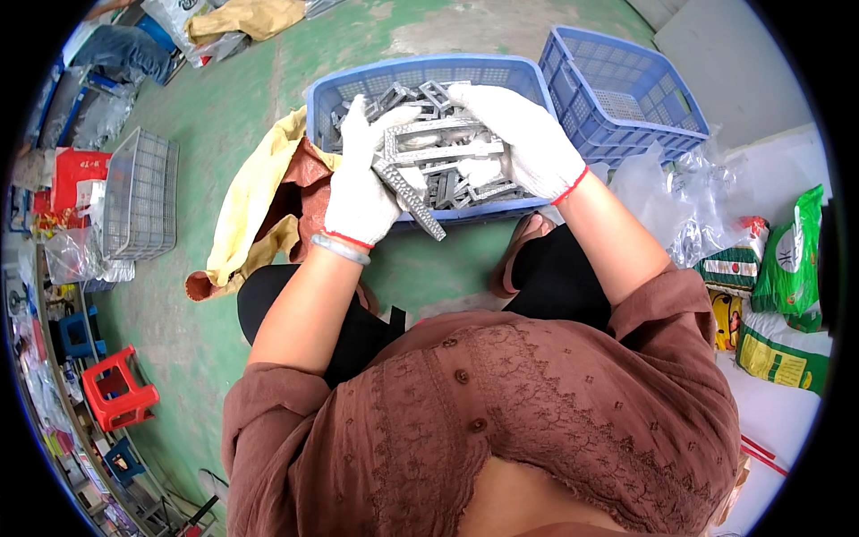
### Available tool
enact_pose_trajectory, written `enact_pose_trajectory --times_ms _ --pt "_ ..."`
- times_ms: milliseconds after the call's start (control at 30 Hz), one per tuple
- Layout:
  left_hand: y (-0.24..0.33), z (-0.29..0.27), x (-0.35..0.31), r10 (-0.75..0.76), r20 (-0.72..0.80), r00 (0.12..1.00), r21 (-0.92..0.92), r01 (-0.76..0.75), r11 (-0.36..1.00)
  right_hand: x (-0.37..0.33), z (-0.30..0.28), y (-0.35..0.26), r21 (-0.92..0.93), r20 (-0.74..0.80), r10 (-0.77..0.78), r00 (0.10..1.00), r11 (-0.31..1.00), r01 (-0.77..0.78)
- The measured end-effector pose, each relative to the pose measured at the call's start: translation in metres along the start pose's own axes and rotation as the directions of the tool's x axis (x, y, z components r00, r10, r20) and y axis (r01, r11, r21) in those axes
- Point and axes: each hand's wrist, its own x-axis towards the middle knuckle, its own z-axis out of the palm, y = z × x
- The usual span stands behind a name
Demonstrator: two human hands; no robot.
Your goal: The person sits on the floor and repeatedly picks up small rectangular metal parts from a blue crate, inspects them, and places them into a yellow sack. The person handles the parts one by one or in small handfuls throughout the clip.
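Observation:
White knitted gloves with red cuffs cover both of my hands above a blue plastic crate [327, 103]. Between the hands are grey metal frame-shaped pieces [447, 154] with long straight bars. My left hand [362, 179] is closed around their left end, its thumb side toward the crate. From that palm a textured grey bar [413, 199] slants down toward me; whether it joins the other pieces I cannot tell. My right hand [523, 139] grips the right end, with its fingertips partly hidden behind the metal. Many similar grey parts [438, 94] lie loose in the crate below.
A second blue crate [617, 107] stands at the right rear, beside clear plastic bags [667, 201]. A yellow-and-brown sack [255, 210] slumps against the near crate's left. Farther left are a grey crate [139, 197] and a red stool [119, 387]. Another person's leg [125, 49] shows at upper left.

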Motion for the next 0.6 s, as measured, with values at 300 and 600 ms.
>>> enact_pose_trajectory --times_ms 300,600 --pt "0.007 -0.012 -0.002 -0.036 -0.07 0.997 -0.103 0.029 0.994 -0.005 0.016 -0.006 -0.581 0.122 -0.203 0.971 0.779 0.236" --pt "-0.014 -0.054 0.016 0.234 0.032 0.972 0.043 -0.235 0.971 -0.01 0.027 0.042 -0.853 0.243 -0.207 0.948 0.42 0.31"
